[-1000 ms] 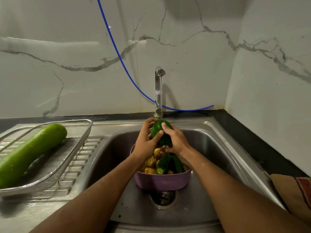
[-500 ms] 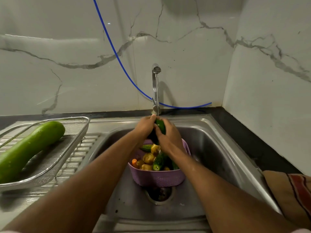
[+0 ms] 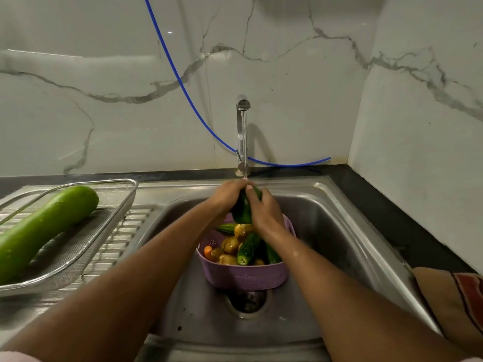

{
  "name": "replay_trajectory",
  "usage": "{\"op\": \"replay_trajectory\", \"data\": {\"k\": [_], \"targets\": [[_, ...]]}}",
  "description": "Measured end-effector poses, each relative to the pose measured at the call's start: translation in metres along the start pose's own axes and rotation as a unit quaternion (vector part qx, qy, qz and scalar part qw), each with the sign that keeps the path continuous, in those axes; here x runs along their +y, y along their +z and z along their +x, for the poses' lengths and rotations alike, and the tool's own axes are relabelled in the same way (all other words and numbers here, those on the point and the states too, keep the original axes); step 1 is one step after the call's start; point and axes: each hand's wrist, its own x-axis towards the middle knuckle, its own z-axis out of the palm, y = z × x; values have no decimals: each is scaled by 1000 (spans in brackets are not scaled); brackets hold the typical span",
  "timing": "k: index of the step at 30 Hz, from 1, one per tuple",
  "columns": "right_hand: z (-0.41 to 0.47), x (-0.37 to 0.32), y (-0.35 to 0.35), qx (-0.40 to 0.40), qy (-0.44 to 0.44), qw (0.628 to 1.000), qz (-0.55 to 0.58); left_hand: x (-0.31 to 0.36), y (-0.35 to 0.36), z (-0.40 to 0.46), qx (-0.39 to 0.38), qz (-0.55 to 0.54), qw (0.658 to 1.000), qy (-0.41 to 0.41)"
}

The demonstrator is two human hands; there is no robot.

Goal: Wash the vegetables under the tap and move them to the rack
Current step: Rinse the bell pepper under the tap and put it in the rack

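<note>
A dark green vegetable [image 3: 243, 209] is held under the thin stream from the steel tap [image 3: 242, 131]. My left hand [image 3: 228, 193] grips its left side and my right hand [image 3: 264, 209] grips its right side; most of it is hidden by my fingers. Below my hands a purple basket [image 3: 245, 275] sits in the sink [image 3: 326, 231] over the drain, holding cucumbers [image 3: 248, 248], yellow-brown vegetables and an orange carrot end. A wire mesh rack [image 3: 86, 246] on the left drainboard holds a long pale green gourd [image 3: 44, 228].
A blue hose [image 3: 183, 82] runs down the marble wall and behind the tap. Black countertop borders the sink at back and right. A striped cloth [image 3: 460, 299] lies at the right edge. The drain [image 3: 247, 300] is open below the basket.
Both hands lifted the green vegetable further back toward the tap's stream and turned it between them. The camera view shifted slightly; basket and gourd stayed put.
</note>
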Motion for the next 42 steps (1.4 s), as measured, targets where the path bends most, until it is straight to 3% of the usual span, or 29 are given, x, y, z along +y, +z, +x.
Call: {"op": "replay_trajectory", "data": {"k": [4, 10, 14, 21, 25, 30, 34, 36, 39, 42], "targets": [[11, 2, -3, -14, 142, 982, 125, -23, -2, -11, -51, -86, 995, -18], [10, 1, -12, -97, 259, 945, 175, -23, -6, -14, -104, -24, 993, -41], [14, 4, -10, -99, 303, 924, 213, -34, -2, -16, -52, -67, 996, -42], [5, 6, -18, -140, 234, 947, 167, -33, 5, -8, 32, -1, 999, 27], [-1, 3, -24, -140, 223, 960, 98, -33, -3, -6, 37, 3, 998, -55], [6, 1, -27, -149, 341, 908, 195, -41, -9, -10, -49, -61, 995, -62], [6, -2, -26, -176, 357, 891, 220, -45, -5, -11, -41, -47, 997, -39], [5, -2, -25, -183, 334, 910, 162, -44, -4, -13, -30, -44, 998, -30], [2, 2, -19, -132, 262, 955, 39, -46, 0, -11, -19, -29, 999, -22], [2, 7, -15, -106, 204, 972, 43, -47, 1, -11, 1, -4, 1000, 3]]}}
